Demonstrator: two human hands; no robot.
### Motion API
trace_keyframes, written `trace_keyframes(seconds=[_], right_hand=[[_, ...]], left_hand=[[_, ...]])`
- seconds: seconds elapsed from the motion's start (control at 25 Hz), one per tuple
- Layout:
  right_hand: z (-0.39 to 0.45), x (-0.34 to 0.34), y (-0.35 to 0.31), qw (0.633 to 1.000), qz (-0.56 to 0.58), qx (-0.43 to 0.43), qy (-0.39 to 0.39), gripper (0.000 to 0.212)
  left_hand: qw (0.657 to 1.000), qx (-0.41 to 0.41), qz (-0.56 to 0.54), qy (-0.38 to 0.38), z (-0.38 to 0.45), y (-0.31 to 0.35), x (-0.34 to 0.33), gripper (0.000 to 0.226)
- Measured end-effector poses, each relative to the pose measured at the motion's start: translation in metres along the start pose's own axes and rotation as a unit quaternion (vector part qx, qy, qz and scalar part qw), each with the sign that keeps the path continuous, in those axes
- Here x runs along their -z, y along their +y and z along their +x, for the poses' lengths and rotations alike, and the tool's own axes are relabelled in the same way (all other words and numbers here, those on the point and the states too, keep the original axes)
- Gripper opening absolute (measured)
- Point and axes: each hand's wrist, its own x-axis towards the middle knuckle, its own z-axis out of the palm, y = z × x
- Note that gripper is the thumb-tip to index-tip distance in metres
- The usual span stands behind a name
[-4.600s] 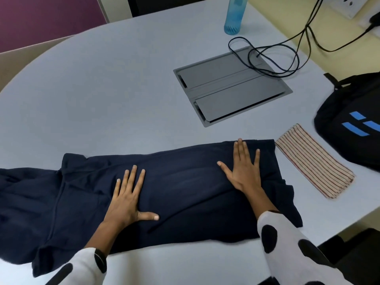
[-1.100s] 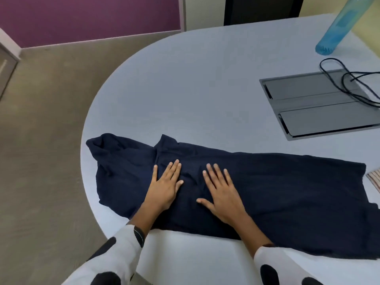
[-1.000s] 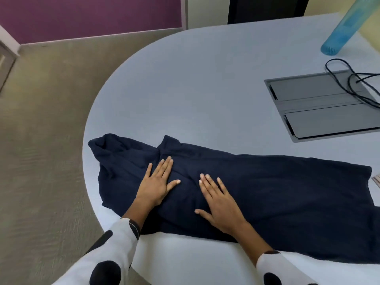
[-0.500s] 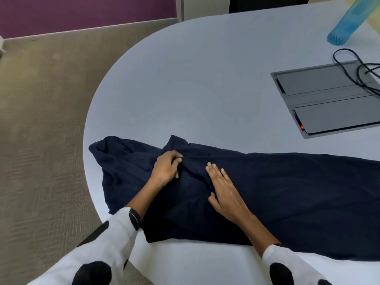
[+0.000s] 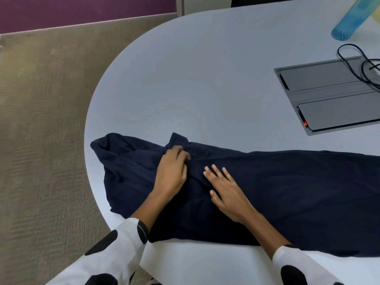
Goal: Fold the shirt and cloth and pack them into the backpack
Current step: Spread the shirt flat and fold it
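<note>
A dark navy shirt (image 5: 287,192) lies folded lengthwise across the near part of the pale grey table (image 5: 195,79), its bunched left end close to the table's rounded edge. My left hand (image 5: 171,173) has its fingers curled into the fabric near the collar end and grips a fold of the shirt. My right hand (image 5: 225,191) lies flat on the shirt just to the right, fingers spread, pressing the cloth down. The striped cloth and the backpack are outside the view.
A grey flip-lid cable box (image 5: 333,97) is set into the table at the right, with a black cable (image 5: 362,64) looped over it. A blue bottle (image 5: 347,23) stands at the far right corner. Carpeted floor (image 5: 41,140) lies left of the table edge.
My left hand went from lying flat on the shirt to gripping a fold near the collar. My right hand shifted slightly and stays flat. The view swung left, losing the cloth and backpack.
</note>
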Motion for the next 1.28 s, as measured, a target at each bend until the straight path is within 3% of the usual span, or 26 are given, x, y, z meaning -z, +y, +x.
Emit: trace_keyframes(seconds=[0.12, 0.24, 0.44, 0.6, 0.76, 0.88, 1.04, 1.28], right_hand=[[0.007, -0.009, -0.004, 0.992, -0.13, -0.008, -0.007, 0.067], [0.013, -0.012, -0.01, 0.984, -0.174, -0.007, -0.024, 0.074], [-0.018, -0.011, -0.014, 0.981, -0.189, -0.016, -0.04, 0.074], [-0.034, -0.013, -0.018, 0.978, -0.197, -0.05, -0.045, 0.077], [-0.031, -0.01, -0.028, 0.976, -0.21, 0.001, -0.061, 0.077], [-0.029, -0.014, -0.034, 0.972, -0.222, -0.028, -0.069, 0.078], [-0.022, -0.019, -0.036, 0.968, -0.228, -0.067, -0.078, 0.078], [0.001, -0.014, -0.055, 0.986, -0.151, -0.073, -0.011, 0.07]], left_hand=[[0.978, -0.131, 0.131, -0.096, -0.027, -0.003, -0.021, 0.05], [0.956, -0.108, 0.216, -0.168, -0.043, -0.027, -0.03, 0.075], [0.944, -0.049, 0.247, -0.214, -0.047, -0.048, -0.007, 0.089], [0.963, 0.002, 0.216, -0.161, -0.075, -0.048, 0.005, 0.08], [0.99, 0.041, 0.096, -0.097, -0.101, -0.034, 0.016, 0.077], [0.982, 0.001, 0.151, -0.116, -0.113, -0.027, 0.012, 0.073], [0.971, 0.051, 0.196, -0.129, -0.115, -0.044, 0.006, 0.067], [0.99, 0.077, 0.122, -0.003, -0.09, -0.067, 0.032, 0.05]])
